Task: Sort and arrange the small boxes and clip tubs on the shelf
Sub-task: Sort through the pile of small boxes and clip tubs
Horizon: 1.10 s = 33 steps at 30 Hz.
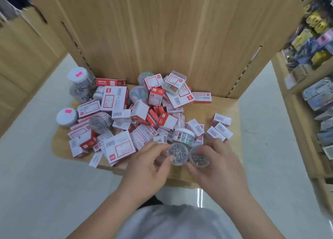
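Observation:
A heap of several small red-and-white boxes covers the wooden shelf. My left hand grips a clear round tub of silver clips at the shelf's front edge. Right beside it, touching, my right hand grips a second clear clip tub. Another tub with coloured clips stands just behind both hands. More tubs lie in the heap: one on its side and one with coloured clips.
White-lidded tubs with pink stickers stand at the shelf's left edge, two stacked at the back left. A tall wooden back panel rises behind the shelf. Stocked shelves line the right. Pale floor lies on both sides.

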Motion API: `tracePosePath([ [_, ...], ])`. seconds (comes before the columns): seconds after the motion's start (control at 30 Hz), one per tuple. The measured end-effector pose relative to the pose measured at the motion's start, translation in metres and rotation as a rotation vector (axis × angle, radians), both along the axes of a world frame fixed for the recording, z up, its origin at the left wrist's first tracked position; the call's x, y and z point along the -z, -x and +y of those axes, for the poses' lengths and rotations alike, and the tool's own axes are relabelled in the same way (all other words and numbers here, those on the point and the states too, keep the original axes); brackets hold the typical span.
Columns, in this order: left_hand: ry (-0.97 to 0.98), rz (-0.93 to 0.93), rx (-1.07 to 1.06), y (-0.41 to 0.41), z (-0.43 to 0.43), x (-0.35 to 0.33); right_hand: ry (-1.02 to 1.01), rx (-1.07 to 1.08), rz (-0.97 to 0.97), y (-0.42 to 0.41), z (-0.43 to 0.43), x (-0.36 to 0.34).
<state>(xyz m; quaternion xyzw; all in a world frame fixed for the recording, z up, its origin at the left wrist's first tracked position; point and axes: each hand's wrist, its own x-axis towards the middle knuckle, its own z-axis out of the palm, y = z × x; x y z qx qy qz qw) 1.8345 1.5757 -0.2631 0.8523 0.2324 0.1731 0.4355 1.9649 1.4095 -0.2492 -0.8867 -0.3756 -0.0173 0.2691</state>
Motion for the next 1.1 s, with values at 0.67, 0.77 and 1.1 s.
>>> tracePosePath([
  [0.67, 0.058, 0.069, -0.326, 0.022, 0.017, -0.061, -0.328, -0.177, 0.325, -0.011, 0.058, -0.075],
  [0.77, 0.082, -0.009, -0.431, 0.039, 0.059, -0.068, -0.303, -0.258, 0.287, 0.004, 0.104, -0.077],
  [1.1, -0.012, 0.043, -0.546, 0.134, 0.234, -0.062, -0.263, -0.258, 0.315, 0.070, 0.256, -0.064],
])
